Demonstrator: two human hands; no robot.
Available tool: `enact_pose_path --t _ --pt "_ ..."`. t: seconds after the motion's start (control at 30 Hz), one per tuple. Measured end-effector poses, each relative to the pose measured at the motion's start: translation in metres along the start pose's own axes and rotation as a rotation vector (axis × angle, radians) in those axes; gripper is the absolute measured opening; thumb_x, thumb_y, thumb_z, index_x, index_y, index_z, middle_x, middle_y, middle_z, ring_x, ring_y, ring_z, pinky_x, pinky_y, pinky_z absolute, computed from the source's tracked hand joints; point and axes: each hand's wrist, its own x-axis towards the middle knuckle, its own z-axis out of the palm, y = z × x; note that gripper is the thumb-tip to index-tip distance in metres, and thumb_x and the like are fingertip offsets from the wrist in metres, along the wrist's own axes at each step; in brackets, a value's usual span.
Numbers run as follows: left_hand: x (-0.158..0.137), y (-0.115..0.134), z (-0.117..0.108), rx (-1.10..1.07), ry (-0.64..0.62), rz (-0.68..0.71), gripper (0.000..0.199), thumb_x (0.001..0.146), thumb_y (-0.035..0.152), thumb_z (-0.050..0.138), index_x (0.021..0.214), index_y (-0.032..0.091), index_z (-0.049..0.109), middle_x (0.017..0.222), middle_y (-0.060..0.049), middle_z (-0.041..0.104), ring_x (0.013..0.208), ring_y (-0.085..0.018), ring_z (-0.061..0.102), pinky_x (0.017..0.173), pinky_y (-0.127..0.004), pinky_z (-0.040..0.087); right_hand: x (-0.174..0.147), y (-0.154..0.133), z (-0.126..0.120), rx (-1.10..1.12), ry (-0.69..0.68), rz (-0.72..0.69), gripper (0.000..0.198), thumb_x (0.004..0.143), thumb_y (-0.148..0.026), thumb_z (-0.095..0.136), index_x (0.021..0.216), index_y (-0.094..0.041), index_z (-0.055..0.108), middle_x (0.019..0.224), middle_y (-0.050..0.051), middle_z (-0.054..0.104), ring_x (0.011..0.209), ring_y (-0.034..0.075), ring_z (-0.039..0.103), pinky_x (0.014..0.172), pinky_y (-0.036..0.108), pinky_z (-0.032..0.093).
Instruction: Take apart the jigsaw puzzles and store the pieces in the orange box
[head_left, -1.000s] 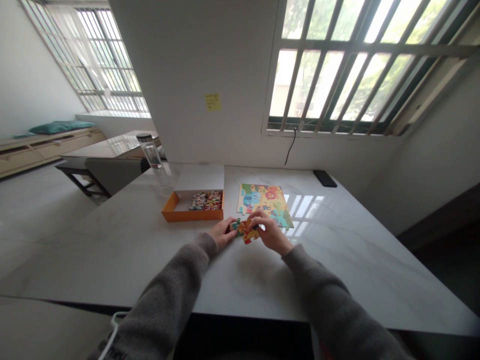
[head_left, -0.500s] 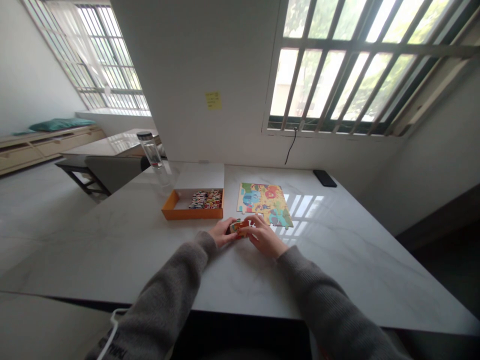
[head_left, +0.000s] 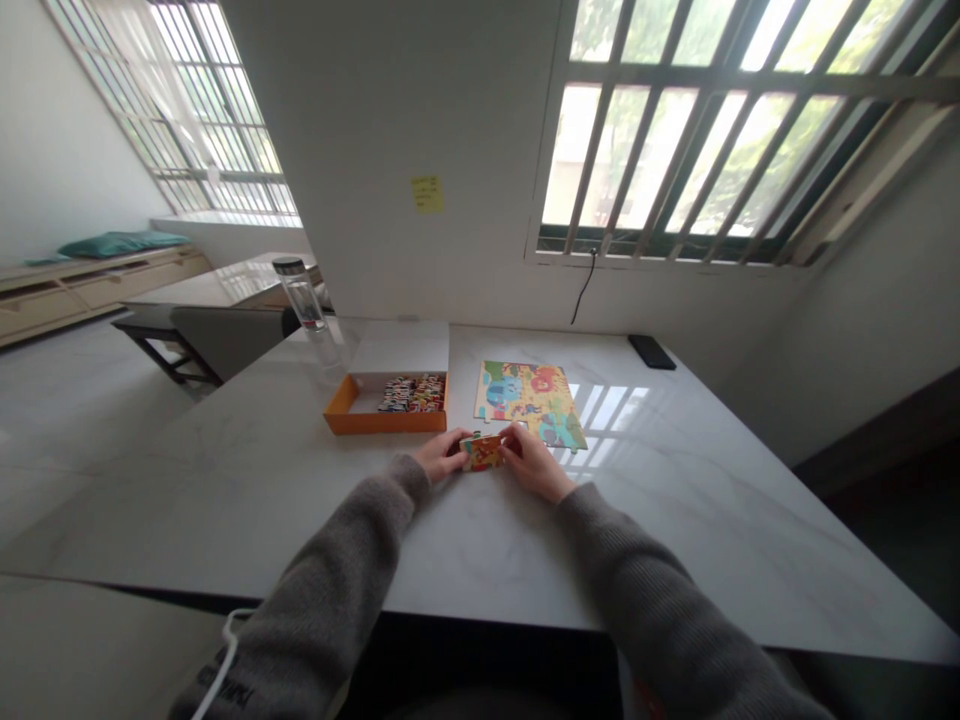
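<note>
Between my two hands, just above the table, are colourful jigsaw puzzle pieces (head_left: 482, 453) in orange, yellow and green. My left hand (head_left: 442, 456) grips them at their left edge, thumb and fingers closed. At the right edge, my right hand (head_left: 531, 464) pinches them with thumb and fingertips. How many pieces there are I cannot tell. Right behind my hands lies a partly joined jigsaw puzzle (head_left: 529, 398) with a blue elephant, an orange lion and a teal animal; its lower left part is absent. An orange box (head_left: 386, 426) holding several upright pieces stands to the left.
A black phone (head_left: 651, 352) lies at the back right of the white marbled table (head_left: 697, 500). A clear bottle (head_left: 301, 297) stands at the back left corner. A yellow note (head_left: 427, 194) sticks to the wall, and a black cable (head_left: 583, 290) hangs below the barred window.
My right hand's fingers have drawn back from across the pieces to their right edge, so more of the picture side shows. The left hand still holds on. The view has shifted slightly.
</note>
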Motion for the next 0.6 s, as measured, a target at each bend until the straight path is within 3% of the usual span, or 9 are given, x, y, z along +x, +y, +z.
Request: enact_pose_path --t 0.07,0.17,0.3,0.43,0.6 --pt "0.001 -0.001 0.002 -0.012 0.048 -0.011 0.038 0.075 0.025 0.061 0.111 0.014 0.055 0.087 -0.003 0.061 0.079 -0.018 0.056 0.076 -0.030 0.046 0.000 -0.007 -0.004 0.045 0.038 -0.010 0.019 0.091 -0.027 0.050 0.107 -0.020 0.059 0.074 -0.002 0.057 0.066 0.014 0.055 0.062 0.026 0.046" --pt "0.002 0.000 0.005 -0.020 0.066 0.004 0.041 0.075 0.025 0.062 0.114 0.013 0.055 0.085 -0.002 0.060 0.074 -0.015 0.055 0.072 -0.028 0.045 0.000 -0.022 -0.009 0.008 0.108 -0.131 0.026 0.096 -0.028 0.046 0.114 -0.023 0.065 0.090 0.004 0.059 0.081 0.017 0.058 0.075 0.031 0.049" --pt "0.000 0.005 0.003 -0.018 0.012 0.050 0.039 0.076 0.027 0.065 0.112 0.013 0.056 0.075 0.002 0.054 0.062 -0.011 0.045 0.060 -0.023 0.039 0.000 -0.039 -0.008 -0.220 0.125 -0.336 0.032 0.099 -0.022 0.043 0.117 -0.028 0.069 0.095 0.007 0.058 0.091 0.021 0.053 0.084 0.037 0.047" --pt "-0.001 0.008 0.002 -0.071 -0.054 0.084 0.045 0.072 0.036 0.073 0.108 0.014 0.055 0.079 0.002 0.054 0.063 -0.010 0.044 0.059 -0.022 0.039 -0.003 -0.044 0.002 -0.410 0.056 -0.458 0.032 0.099 -0.020 0.046 0.121 -0.030 0.067 0.099 0.007 0.064 0.092 0.022 0.051 0.087 0.039 0.044" --pt "-0.005 0.013 0.013 0.002 0.085 0.042 0.036 0.074 0.042 0.071 0.094 0.016 0.056 0.069 0.005 0.049 0.059 -0.009 0.040 0.057 -0.022 0.035 -0.007 -0.041 -0.005 -0.502 0.029 -0.556 0.036 0.098 -0.024 0.051 0.134 -0.030 0.056 0.110 0.006 0.068 0.096 0.023 0.053 0.092 0.042 0.043"
